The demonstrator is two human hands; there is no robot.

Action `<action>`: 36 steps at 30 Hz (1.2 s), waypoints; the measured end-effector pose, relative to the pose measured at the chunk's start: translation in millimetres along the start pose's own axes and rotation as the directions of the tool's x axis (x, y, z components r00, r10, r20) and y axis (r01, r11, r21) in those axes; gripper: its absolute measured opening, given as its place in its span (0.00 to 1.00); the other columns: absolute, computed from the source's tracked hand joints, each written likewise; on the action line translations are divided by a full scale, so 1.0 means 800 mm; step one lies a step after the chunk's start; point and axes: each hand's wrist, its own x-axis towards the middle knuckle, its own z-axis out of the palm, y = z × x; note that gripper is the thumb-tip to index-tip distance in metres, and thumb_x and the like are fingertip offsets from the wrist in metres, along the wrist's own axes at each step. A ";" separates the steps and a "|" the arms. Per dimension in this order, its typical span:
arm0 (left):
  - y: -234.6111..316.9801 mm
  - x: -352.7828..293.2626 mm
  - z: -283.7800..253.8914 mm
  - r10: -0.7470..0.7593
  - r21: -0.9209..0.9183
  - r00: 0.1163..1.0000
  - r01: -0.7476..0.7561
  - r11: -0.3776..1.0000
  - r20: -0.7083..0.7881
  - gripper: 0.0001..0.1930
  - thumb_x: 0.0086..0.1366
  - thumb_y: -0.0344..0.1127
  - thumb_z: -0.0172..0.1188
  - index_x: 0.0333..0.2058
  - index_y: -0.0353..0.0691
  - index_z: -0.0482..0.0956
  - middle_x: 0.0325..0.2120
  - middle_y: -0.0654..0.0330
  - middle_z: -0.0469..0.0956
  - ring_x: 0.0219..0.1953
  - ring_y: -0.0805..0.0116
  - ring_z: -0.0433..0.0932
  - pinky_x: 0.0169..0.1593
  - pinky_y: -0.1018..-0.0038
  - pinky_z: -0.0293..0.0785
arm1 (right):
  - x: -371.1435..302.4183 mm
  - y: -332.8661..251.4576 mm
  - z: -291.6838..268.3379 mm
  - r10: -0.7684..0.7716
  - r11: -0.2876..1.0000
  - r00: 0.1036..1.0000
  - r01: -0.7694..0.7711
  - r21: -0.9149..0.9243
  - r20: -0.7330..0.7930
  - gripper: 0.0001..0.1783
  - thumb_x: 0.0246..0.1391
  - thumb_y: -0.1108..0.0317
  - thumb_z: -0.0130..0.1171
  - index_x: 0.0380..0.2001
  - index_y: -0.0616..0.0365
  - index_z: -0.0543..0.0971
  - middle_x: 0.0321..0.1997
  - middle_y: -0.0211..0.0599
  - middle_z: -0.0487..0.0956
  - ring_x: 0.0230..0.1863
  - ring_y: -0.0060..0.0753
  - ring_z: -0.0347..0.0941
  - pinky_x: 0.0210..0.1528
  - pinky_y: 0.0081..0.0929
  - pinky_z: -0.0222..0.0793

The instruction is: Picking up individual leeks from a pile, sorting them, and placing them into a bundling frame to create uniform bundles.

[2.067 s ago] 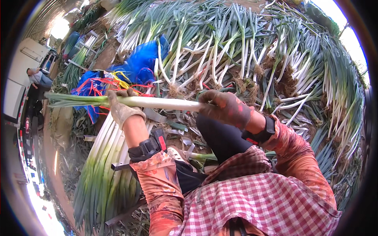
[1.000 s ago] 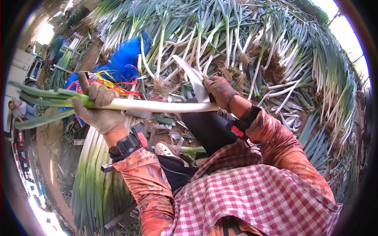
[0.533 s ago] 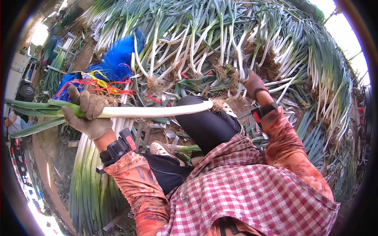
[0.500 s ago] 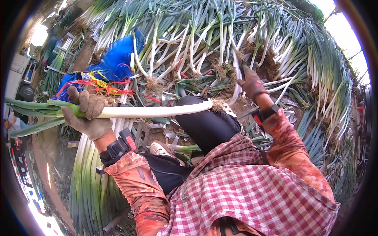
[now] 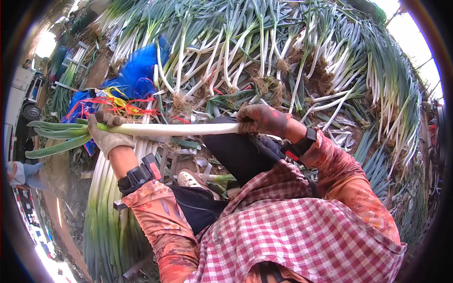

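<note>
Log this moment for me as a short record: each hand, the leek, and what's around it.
Left hand: gloved, wrapped around the leek below its leaves
Right hand: gloved, covering the leek's root end
Leek: roughly level, leaves pointing left
Lower left: leek pile, white ends forward
Ahead: loose leeks, many with roots
Beyond left hand: blue plastic

My left glove (image 5: 113, 139) was tan; my right glove (image 5: 267, 120) was brown, marked with red patches (image 5: 274, 114). Black wrist straps (image 5: 138, 179) carried red tabs (image 5: 153, 167). The orange sleeves (image 5: 164, 231) carried a floral print. I wore a red-and-white checked garment (image 5: 297, 231) and black trousers (image 5: 238, 158).
</note>
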 end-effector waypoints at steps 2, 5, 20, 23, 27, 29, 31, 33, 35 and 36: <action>-0.006 0.002 0.001 0.007 0.024 0.998 -0.005 1.000 -0.057 0.16 0.63 0.53 0.54 0.25 0.49 0.71 0.11 0.71 0.59 0.12 0.74 0.60 0.20 0.76 0.59 | 0.002 0.008 -0.003 -0.003 1.000 1.000 0.002 0.016 0.020 0.14 0.52 0.62 0.64 0.39 0.59 0.78 0.31 0.37 0.79 0.33 0.28 0.74 0.37 0.28 0.70; -0.015 -0.005 0.014 -0.003 0.059 0.990 0.011 0.998 -0.140 0.15 0.63 0.51 0.54 0.24 0.50 0.67 0.11 0.70 0.62 0.13 0.72 0.62 0.19 0.75 0.61 | -0.001 0.022 -0.001 -0.160 0.981 0.985 0.150 -0.121 -0.070 0.13 0.52 0.62 0.63 0.38 0.58 0.78 0.29 0.40 0.79 0.31 0.33 0.74 0.36 0.30 0.70; -0.014 -0.005 0.013 0.141 0.130 0.970 -0.117 0.985 -0.195 0.12 0.62 0.42 0.59 0.25 0.46 0.66 0.14 0.70 0.61 0.19 0.71 0.65 0.32 0.73 0.74 | -0.012 -0.037 0.006 -0.365 0.893 0.915 0.293 -0.340 -0.170 0.26 0.47 0.59 0.66 0.49 0.58 0.76 0.50 0.44 0.75 0.52 0.46 0.72 0.53 0.35 0.68; -0.019 -0.017 0.030 0.150 0.134 0.966 -0.124 0.983 -0.209 0.12 0.61 0.42 0.59 0.26 0.45 0.67 0.15 0.70 0.61 0.20 0.71 0.64 0.32 0.73 0.74 | 0.007 -0.034 0.012 -0.377 0.876 0.916 0.305 -0.374 -0.137 0.20 0.46 0.64 0.66 0.43 0.59 0.78 0.39 0.43 0.77 0.43 0.48 0.74 0.43 0.37 0.70; -0.021 -0.017 0.033 0.242 0.195 0.914 -0.185 0.963 -0.327 0.11 0.62 0.43 0.58 0.30 0.44 0.69 0.17 0.68 0.62 0.21 0.72 0.65 0.36 0.70 0.76 | 0.015 -0.033 0.019 -0.370 0.884 0.924 0.318 -0.341 -0.098 0.17 0.44 0.66 0.67 0.37 0.61 0.77 0.33 0.43 0.77 0.38 0.47 0.74 0.39 0.36 0.69; -0.020 -0.015 0.032 0.218 0.171 0.940 -0.177 0.969 -0.261 0.12 0.63 0.43 0.58 0.26 0.47 0.67 0.16 0.69 0.63 0.21 0.73 0.65 0.33 0.73 0.73 | 0.018 -0.037 0.015 -0.332 0.904 0.941 0.299 -0.305 -0.062 0.16 0.43 0.66 0.68 0.35 0.61 0.77 0.32 0.43 0.77 0.36 0.47 0.74 0.38 0.36 0.69; -0.018 -0.020 0.038 0.194 0.161 0.949 -0.157 0.974 -0.248 0.13 0.63 0.43 0.58 0.24 0.48 0.66 0.16 0.70 0.63 0.22 0.74 0.65 0.32 0.75 0.72 | 0.023 -0.039 0.011 -0.335 0.906 0.942 0.315 -0.283 -0.026 0.15 0.43 0.66 0.69 0.33 0.61 0.76 0.30 0.43 0.76 0.35 0.47 0.74 0.37 0.36 0.68; -0.020 -0.017 0.040 0.187 0.150 0.947 -0.152 0.977 -0.260 0.13 0.63 0.43 0.58 0.24 0.47 0.65 0.16 0.70 0.63 0.21 0.74 0.65 0.32 0.75 0.72 | 0.026 -0.038 0.008 -0.367 0.881 0.930 0.348 -0.319 0.002 0.15 0.42 0.66 0.69 0.32 0.61 0.76 0.28 0.43 0.75 0.34 0.48 0.74 0.36 0.37 0.68; -0.021 -0.014 0.040 0.181 0.150 0.946 -0.144 0.978 -0.270 0.13 0.63 0.43 0.57 0.25 0.46 0.66 0.16 0.69 0.63 0.21 0.74 0.65 0.34 0.72 0.74 | 0.028 -0.035 0.007 -0.397 0.864 0.918 0.381 -0.329 0.018 0.15 0.43 0.66 0.68 0.31 0.61 0.75 0.27 0.43 0.75 0.33 0.48 0.73 0.35 0.38 0.67; -0.021 -0.012 0.039 0.178 0.157 0.945 -0.138 0.978 -0.274 0.12 0.64 0.42 0.57 0.26 0.45 0.67 0.17 0.69 0.63 0.21 0.74 0.64 0.37 0.70 0.75 | 0.030 -0.031 0.007 -0.411 0.861 0.911 0.395 -0.321 0.019 0.15 0.43 0.66 0.68 0.31 0.61 0.75 0.27 0.43 0.74 0.32 0.49 0.73 0.35 0.39 0.67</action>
